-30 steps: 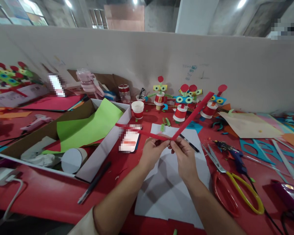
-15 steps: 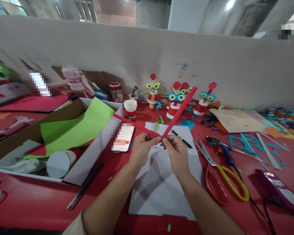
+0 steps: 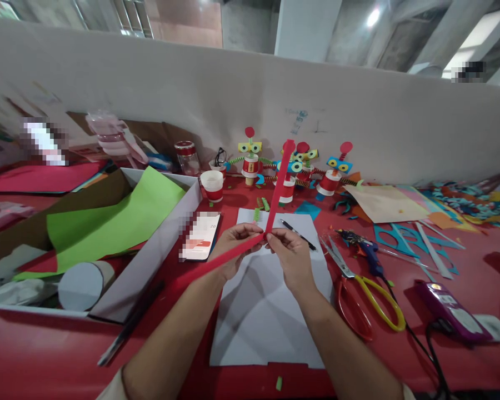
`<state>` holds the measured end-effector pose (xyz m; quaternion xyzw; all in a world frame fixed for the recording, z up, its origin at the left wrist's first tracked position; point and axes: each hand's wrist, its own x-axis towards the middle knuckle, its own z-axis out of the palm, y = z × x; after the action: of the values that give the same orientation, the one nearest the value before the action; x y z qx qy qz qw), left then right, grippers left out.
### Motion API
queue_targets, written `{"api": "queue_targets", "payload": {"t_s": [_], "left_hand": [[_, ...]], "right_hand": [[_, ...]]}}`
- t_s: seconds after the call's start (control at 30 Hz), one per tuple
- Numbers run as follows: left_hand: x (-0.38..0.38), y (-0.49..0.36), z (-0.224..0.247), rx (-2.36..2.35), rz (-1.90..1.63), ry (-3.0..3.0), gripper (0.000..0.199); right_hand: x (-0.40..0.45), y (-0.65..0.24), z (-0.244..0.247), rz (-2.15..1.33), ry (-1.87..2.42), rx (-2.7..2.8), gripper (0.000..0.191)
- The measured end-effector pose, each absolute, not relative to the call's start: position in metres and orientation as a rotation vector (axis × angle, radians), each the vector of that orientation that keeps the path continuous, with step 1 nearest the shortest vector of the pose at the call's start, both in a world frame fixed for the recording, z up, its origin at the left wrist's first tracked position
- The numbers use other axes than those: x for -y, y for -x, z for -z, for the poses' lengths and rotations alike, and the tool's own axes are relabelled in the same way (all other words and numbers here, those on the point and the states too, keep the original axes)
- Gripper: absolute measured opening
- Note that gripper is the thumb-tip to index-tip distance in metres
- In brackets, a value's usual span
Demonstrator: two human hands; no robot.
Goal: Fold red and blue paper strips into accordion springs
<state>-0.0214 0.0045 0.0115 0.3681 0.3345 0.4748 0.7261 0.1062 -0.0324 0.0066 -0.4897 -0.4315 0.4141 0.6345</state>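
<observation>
Two red paper strips meet at a corner between my fingertips, over a white sheet (image 3: 270, 311) on the table. One red paper strip (image 3: 280, 186) points up and away; the other red strip (image 3: 220, 258) slants down to the left across my left wrist. My left hand (image 3: 237, 244) pinches the joint from the left, and my right hand (image 3: 289, 250) pinches it from the right. Whether the strips are one folded piece or two cannot be made out. A black pen (image 3: 298, 234) lies just past my right hand.
At left stands a white box (image 3: 162, 244) holding green paper (image 3: 120, 216). Scissors (image 3: 348, 272) and a blue glue gun (image 3: 370, 258) with a cord lie at right. A phone (image 3: 202, 236), a paper cup (image 3: 212, 186) and several paper-cup robots (image 3: 250, 164) stand or lie beyond.
The left-hand strip has swung from pointing up-left to slanting down-left over my left wrist. The other strip now stands more upright. Both hands keep their pinch at the corner.
</observation>
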Motion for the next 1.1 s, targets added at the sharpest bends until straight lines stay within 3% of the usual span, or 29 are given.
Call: {"api": "queue_targets", "payload": {"t_s": [0.47, 0.8, 1.1], "left_hand": [[-0.0014, 0.0129, -0.0079, -0.817, -1.307, -0.826, 0.033], [0.0021, 0.015, -0.0135, -0.791, -1.07, -0.866, 0.02], [0.0029, 0.0135, -0.0108, -0.823, -1.125, -0.793, 0.021]], "right_hand": [[0.037, -0.1012, -0.005, -0.876, 1.111, 1.195, 0.019], [0.0321, -0.1057, -0.0034, -0.981, 1.191, 1.026, 0.016], [0.0298, -0.1086, -0.009, -1.111, 1.13, 0.938, 0.017]]}}
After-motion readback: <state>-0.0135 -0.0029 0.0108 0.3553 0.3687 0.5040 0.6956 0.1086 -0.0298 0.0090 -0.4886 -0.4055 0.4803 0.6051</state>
